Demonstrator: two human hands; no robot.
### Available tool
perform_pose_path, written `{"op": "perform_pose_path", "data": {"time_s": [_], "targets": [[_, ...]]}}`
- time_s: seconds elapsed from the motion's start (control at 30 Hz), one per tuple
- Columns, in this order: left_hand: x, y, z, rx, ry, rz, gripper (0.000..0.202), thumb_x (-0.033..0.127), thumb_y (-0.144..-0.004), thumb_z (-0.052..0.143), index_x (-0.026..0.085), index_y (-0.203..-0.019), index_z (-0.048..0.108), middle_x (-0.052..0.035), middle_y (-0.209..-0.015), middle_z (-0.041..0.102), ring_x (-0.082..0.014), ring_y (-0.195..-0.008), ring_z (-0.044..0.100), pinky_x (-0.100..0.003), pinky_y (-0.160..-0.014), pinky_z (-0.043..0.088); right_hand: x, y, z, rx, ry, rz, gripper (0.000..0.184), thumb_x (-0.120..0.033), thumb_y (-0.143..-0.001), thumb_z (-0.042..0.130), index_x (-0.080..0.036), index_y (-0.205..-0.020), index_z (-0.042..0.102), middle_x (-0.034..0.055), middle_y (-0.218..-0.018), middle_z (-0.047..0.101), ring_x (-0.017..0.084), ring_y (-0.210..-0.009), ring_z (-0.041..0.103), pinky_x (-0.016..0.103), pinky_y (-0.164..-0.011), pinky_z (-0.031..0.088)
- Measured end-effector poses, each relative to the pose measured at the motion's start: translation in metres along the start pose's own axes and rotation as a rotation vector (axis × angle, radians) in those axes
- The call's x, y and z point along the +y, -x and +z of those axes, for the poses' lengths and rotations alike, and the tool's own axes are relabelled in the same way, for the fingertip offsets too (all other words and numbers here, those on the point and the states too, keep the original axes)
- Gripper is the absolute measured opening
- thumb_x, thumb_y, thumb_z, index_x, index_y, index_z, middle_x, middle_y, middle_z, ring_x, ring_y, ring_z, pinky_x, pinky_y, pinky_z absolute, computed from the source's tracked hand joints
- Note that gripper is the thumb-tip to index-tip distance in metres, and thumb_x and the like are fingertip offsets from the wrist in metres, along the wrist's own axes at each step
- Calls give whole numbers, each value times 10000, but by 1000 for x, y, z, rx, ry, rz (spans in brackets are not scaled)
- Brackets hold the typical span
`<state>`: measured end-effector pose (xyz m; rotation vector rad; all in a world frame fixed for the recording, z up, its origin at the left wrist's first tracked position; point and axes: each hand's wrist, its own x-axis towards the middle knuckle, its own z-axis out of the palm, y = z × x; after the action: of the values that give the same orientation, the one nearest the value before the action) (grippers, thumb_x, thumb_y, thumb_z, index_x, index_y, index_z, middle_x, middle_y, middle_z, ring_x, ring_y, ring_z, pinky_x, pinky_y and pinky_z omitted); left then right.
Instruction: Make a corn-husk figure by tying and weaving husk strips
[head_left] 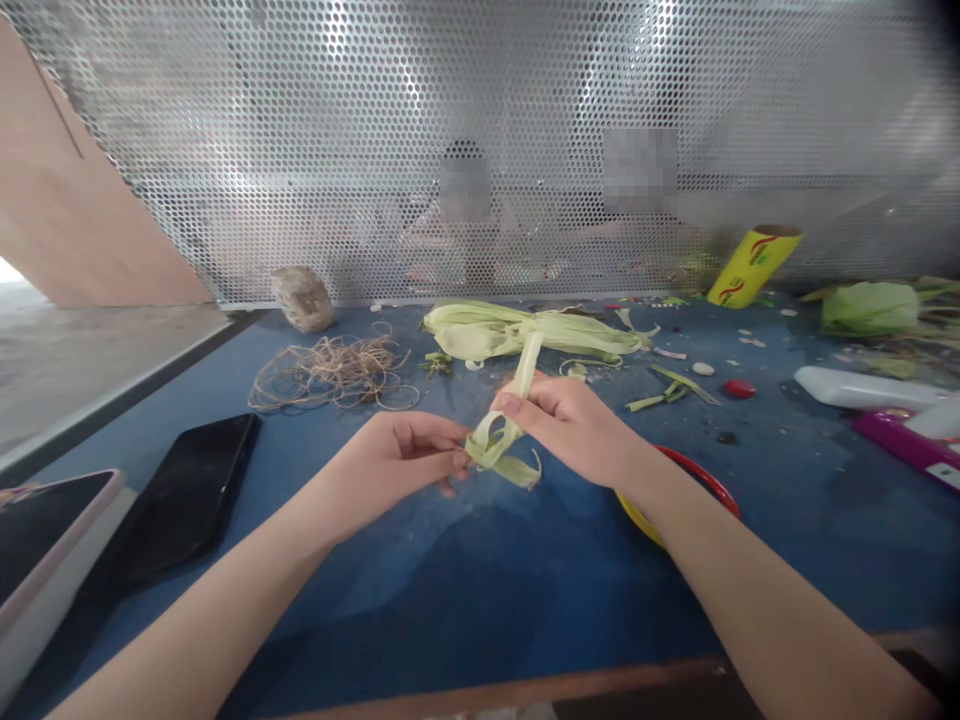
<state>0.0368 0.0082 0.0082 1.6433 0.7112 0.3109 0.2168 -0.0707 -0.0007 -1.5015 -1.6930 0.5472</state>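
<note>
A pale green corn husk strip (pixel 504 448), looped on itself with one curled end hanging down, is held up between my two hands over the blue table. My left hand (pixel 405 452) pinches the loop's left side with thumb and fingers. Higher on the strip, my right hand (pixel 564 412) grips it between thumb and forefinger, and its flat end sticks up past the fingers. Just behind lies a bundle of corn husks (pixel 487 330). Under my right forearm, partly hidden, are red and yellow rings (pixel 705 475).
Tangled twine (pixel 337 370) and a stone-like lump (pixel 302 297) are at the back left. Two phones (pixel 187 490) lie at left. A yellow roll (pixel 754 265), husk scraps (pixel 671 388) and a purple-and-white tool (pixel 911 440) are at right. Perforated metal (pixel 300 130) stands behind, people beyond it.
</note>
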Motion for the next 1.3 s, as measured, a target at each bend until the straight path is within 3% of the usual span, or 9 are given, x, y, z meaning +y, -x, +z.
{"op": "perform_pose_path", "data": {"time_s": [0.13,0.3,0.43,0.63,0.73,0.9,1.0,1.1,1.3], "targets": [[2,0,-1,67,-43,13,158,224,-664,660,149,-803,654,24,-612,628,-89,-543,569,-208,-568,474,3,0,-7,1,-46,85,420,-549,-800,456,-162,-771,617,-28,-551,415,73,-444,306,223,-417,253],[4,3,-3,142,-131,14,151,238,-662,613,171,-789,662,41,-557,598,-95,-508,562,-220,-563,466,3,-2,-14,49,-60,106,384,-478,-828,447,-164,-696,624,-47,-493,308,71,-436,270,226,-434,242],[4,4,-7,215,-290,27,212,241,-697,548,189,-848,687,37,-503,588,-113,-523,554,-227,-567,446,3,-4,-16,78,-69,154,352,-450,-807,483,-167,-681,651,-35,-498,370,74,-452,310,226,-444,252],[6,3,-2,238,-256,84,177,257,-705,555,177,-793,687,27,-539,607,-107,-517,551,-219,-565,455,2,-2,-8,-181,-192,150,319,-470,-702,615,-174,-813,661,4,-678,560,107,-587,479,222,-516,360],[6,3,1,202,-221,121,174,310,-715,570,167,-711,669,8,-568,624,-112,-508,556,-224,-540,467,0,-2,0,-236,-214,75,300,-448,-751,577,-168,-847,630,15,-731,567,110,-620,492,223,-541,388],[2,4,2,228,-162,147,153,302,-710,606,156,-691,645,26,-572,604,-79,-451,544,-193,-495,472,-3,-2,12,-127,-341,64,252,-358,-893,361,-179,-882,538,-5,-682,540,95,-591,500,234,-571,415],[2,4,6,243,-110,138,138,280,-692,631,148,-718,597,36,-591,601,-80,-424,561,-194,-456,482,-7,0,17,-144,-406,110,226,-371,-819,508,-203,-969,509,-24,-691,533,86,-565,492,211,-524,403],[4,6,11,283,-100,152,155,258,-697,634,157,-720,518,52,-562,582,-83,-388,559,-183,-397,466,-9,1,20,-120,-346,137,278,-383,-712,629,-200,-912,567,-23,-662,556,95,-564,493,205,-501,386],[5,9,4,341,-79,240,259,224,-692,663,209,-755,412,74,-549,548,-122,-456,579,-180,-309,441,-4,-4,15,78,-355,130,196,-373,-757,559,-180,-748,594,-46,-546,438,77,-487,388,204,-452,311]]}}
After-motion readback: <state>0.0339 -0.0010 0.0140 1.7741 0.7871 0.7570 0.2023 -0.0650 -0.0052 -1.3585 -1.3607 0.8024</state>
